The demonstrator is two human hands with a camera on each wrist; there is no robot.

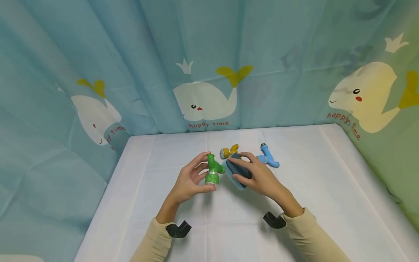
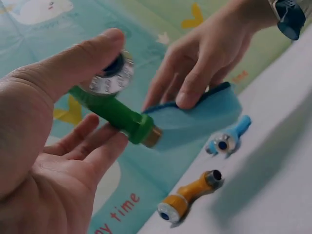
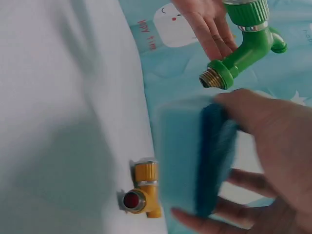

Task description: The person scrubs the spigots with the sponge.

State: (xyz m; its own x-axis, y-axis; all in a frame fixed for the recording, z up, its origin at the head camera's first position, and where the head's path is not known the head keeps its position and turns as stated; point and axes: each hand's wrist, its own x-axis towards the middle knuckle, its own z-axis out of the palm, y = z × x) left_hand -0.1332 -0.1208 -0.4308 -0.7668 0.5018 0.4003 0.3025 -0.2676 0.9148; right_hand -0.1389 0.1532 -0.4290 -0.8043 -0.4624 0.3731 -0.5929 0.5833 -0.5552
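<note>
My left hand [image 1: 191, 182] grips a green tap [image 1: 213, 171] between thumb and fingers, raised over the table. In the right wrist view the tap's threaded brass end [image 3: 211, 79] points toward the sponge. A light blue sponge [image 3: 179, 151] with a darker blue face is pinched by my right hand [image 1: 260, 176], just right of the green tap. On the table behind the hands lie a yellow tap [image 2: 190, 197] and a light blue tap [image 1: 269, 156]; the right hand partly covers both in the head view.
A white cloth covers the table [image 1: 154, 163]. Beyond its back edge hangs a blue-green curtain [image 1: 209, 43] printed with whales, and it runs along both sides too. Black wrist mounts [image 1: 178, 230] sit at both sleeve cuffs.
</note>
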